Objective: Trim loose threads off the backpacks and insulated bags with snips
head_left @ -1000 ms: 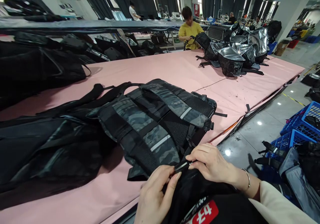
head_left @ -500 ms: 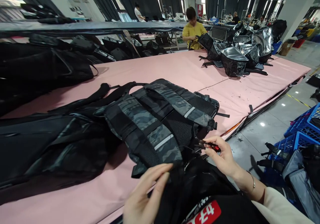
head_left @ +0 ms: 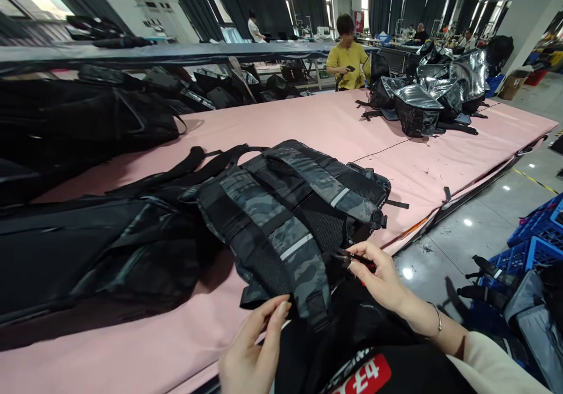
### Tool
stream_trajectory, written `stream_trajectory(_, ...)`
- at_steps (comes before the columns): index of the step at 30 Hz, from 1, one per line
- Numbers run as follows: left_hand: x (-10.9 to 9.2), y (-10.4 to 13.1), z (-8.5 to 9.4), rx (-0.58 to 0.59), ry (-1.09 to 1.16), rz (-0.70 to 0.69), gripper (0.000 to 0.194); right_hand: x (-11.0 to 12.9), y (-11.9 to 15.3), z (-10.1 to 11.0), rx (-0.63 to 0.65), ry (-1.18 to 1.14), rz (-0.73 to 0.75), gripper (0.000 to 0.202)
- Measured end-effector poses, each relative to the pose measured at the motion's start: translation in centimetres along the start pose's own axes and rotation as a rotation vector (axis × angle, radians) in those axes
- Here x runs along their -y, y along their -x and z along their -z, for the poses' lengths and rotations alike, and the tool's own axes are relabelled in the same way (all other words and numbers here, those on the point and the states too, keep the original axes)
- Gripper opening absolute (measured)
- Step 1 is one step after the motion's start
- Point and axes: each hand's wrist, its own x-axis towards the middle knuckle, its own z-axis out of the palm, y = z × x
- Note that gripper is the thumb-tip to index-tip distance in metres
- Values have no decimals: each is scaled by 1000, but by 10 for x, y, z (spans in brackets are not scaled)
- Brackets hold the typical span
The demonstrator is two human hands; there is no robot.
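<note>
A black backpack with grey camouflage shoulder straps (head_left: 268, 206) lies back side up on the pink-covered table (head_left: 220, 332). My left hand (head_left: 257, 341) is closed in a pinch at its near edge, beside the lower end of a strap. Whatever sits between that thumb and forefinger is too small or hidden to make out. Thread snips (head_left: 358, 259) with black and red handles are gripped in my right hand (head_left: 385, 279). Their blades point left over the pack's lower edge, close to the mesh back panel (head_left: 323, 227).
More black bags (head_left: 97, 259) lie to the left, with a larger pile (head_left: 79, 112) behind. Silver-lined bags (head_left: 417, 104) are heaped at the far right, near a person in a yellow top (head_left: 347, 63). Blue crates (head_left: 530, 253) holding bags stand on the floor at right.
My left hand has shifted slightly left along the pack's near edge, uncovering the strap's lower end. My right hand with the snips has moved a little left. The camera view has shifted slightly.
</note>
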Motion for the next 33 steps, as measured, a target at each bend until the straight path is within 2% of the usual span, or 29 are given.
stream_trajectory(2, -8, -7, 1, -87, 2, -46, 36, 2, -1, -5, 14, 12, 19, 16)
stream_trajectory(4, -21, -22, -2, -107, -37, -143, 35, 3, -2, -9, 28, 26, 48, 16)
stream_trajectory(7, -42, -54, -20, -29, -122, -280, 34, 5, 1, -15, 61, 67, 103, 17)
stream_trajectory(9, -52, -71, -36, 58, -229, -301, 27, 5, 4, -17, 72, 100, 135, 17)
stream_trajectory(11, -58, -78, -48, 98, -289, -314, 23, 4, 8, -16, 75, 123, 151, 18)
stream_trajectory(14, -55, -65, -45, 101, -134, -366, 26, -1, 13, -11, 72, 135, 138, 18)
stream_trajectory(15, -49, -55, -39, 146, -41, -378, 28, -3, 15, -9, 69, 135, 127, 18)
stream_trajectory(18, -21, -26, -12, 386, 235, -354, 46, -7, 16, -6, 61, 128, 89, 18)
stream_trajectory(19, -9, -18, -2, 410, 294, -312, 54, -8, 16, -7, 61, 123, 79, 19)
stream_trajectory(20, 4, -13, 7, 354, 316, -228, 58, -7, 16, -10, 65, 121, 72, 21)
stream_trajectory(22, 26, -9, 17, 146, 277, 23, 57, -3, 15, -17, 93, 133, 83, 23)
stream_trajectory(24, 38, -11, 16, -29, 226, 227, 55, 4, 14, -28, 170, 156, 142, 20)
stream_trajectory(26, 39, -16, 4, -83, 213, 283, 56, 14, 13, -39, 269, 181, 243, 21)
stream_trajectory(29, 25, -25, -25, -134, 268, 293, 49, 25, 11, -55, 414, 271, 359, 34)
stream_trajectory(31, 14, -32, -39, -198, 376, 334, 47, 25, 10, -61, 472, 388, 358, 48)
stream_trajectory(33, 10, -42, -43, -232, 491, 359, 46, 16, 9, -64, 450, 516, 307, 61)
